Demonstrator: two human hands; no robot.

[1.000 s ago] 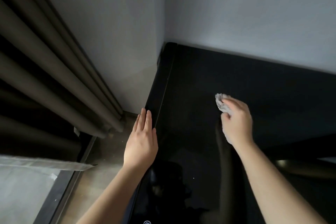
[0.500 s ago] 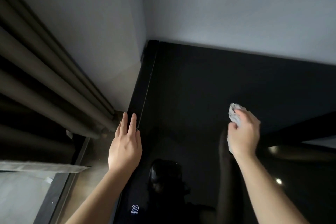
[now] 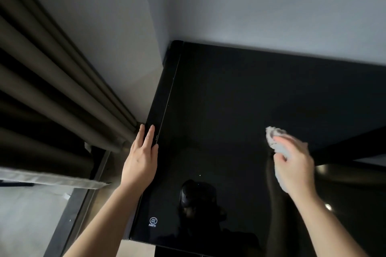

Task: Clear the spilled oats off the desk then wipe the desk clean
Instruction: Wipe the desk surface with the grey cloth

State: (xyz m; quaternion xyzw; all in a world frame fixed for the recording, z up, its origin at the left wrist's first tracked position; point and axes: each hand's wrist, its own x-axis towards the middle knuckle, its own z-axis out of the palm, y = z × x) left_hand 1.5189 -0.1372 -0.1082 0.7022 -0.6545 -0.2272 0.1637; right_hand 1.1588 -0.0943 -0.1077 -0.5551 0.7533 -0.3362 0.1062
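The right hand (image 3: 293, 165) grips a crumpled cloth (image 3: 275, 136) pressed to the glossy black surface (image 3: 219, 100) for wiping; the left hand (image 3: 142, 160) lies open, flat on that surface's left edge, likely bracing. No oats visible.

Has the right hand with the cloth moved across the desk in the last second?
Yes. The right hand with the cloth has slid rightward and nearer the person, away from the back-left corner of the desk.

Glossy black desk (image 3: 229, 100); crumpled cloth (image 3: 275, 137) pressed on top.
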